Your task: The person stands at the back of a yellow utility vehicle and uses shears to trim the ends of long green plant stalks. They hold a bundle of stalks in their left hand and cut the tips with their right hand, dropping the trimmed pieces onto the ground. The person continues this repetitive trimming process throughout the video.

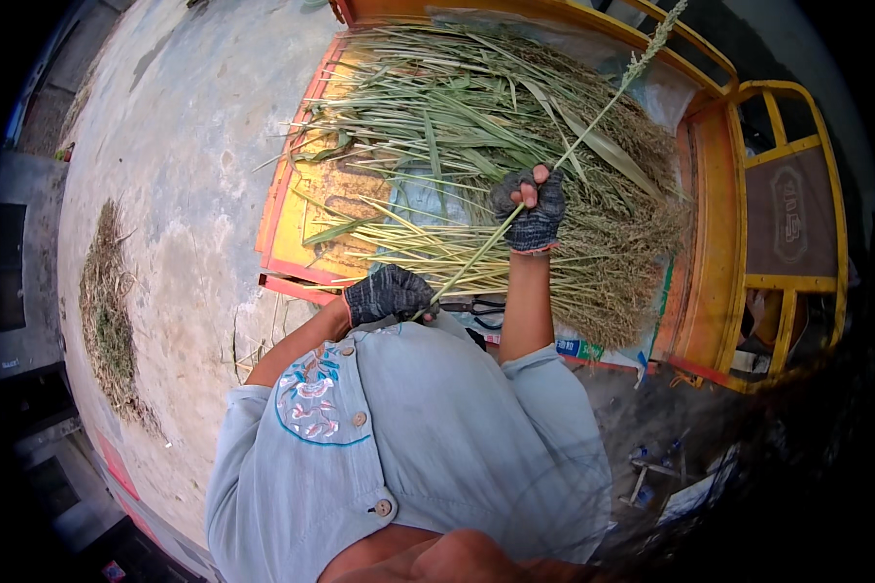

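Observation:
A long green stalk [481, 251] with a pale, slim seed head [653, 51] slants up and to the right across the view. My right hand [532, 207], in a dark grey glove with bare fingertips, is closed round its middle. Close to my body, my left hand [389, 294] in a matching glove is closed at the stalk's lower end. Beneath both hands lies a thick pile of cut stalks [437, 121], with bushy brownish seed heads [612, 272] toward the right. Black-handled scissors [484, 309] lie between my hands at the near edge, partly hidden.
The stalks rest on a yellow cart bed [287, 219] with an orange rim. A yellow metal frame [789, 282] rises at the right. Dry plant litter [112, 311] lies on the concrete floor [190, 146] to the left. Assorted objects stand on dark ground at lower right.

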Demonstrator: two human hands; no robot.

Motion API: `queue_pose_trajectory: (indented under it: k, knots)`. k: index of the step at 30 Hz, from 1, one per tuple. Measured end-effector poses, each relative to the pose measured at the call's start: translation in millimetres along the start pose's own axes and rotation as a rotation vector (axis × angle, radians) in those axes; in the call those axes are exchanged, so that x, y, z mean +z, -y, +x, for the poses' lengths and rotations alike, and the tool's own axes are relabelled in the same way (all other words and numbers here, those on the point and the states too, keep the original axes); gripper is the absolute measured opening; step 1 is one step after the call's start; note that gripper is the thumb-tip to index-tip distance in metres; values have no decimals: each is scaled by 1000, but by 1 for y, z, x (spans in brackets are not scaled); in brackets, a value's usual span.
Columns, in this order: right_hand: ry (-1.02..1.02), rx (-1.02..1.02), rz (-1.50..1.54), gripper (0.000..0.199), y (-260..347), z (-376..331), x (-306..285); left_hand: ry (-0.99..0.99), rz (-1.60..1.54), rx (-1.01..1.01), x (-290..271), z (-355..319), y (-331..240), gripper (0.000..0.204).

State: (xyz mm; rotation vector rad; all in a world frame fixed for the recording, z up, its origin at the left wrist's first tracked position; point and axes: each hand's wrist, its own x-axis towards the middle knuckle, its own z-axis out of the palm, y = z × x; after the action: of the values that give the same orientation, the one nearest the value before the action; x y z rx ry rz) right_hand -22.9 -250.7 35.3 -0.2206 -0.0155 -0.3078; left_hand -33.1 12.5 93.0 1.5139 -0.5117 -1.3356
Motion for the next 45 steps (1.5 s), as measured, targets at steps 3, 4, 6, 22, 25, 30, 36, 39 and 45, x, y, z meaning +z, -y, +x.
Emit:
queue_pose_trajectory:
  k: [3,4,6,22,25,30,36,39,45]
  knots:
    - [28,25,0,24,0,0,-3,16,-16,-34,-1,1,-1,19]
    - [68,52,31,24,-1,1,1,17,6,-32,-2,2,-1,19]
    - [150,106,93,25,0,2,10,15,86,-28,-2,3,-3,19]
    - [400,88,99,25,0,10,35,-15,167,50,1,8,-5,20]
    - [448,100,112,29,0,8,50,35,87,20,-3,10,1,19]
    - [584,127,86,30,-1,8,70,31,49,54,-3,15,6,19]
    - [394,-29,-143,28,13,2,57,-47,95,75,-25,19,7,21]
    - [334,-62,-76,24,15,-5,46,-158,389,112,-30,20,13,20]
    - [467,-51,-203,25,35,-11,73,-389,302,-114,-43,21,85,22]
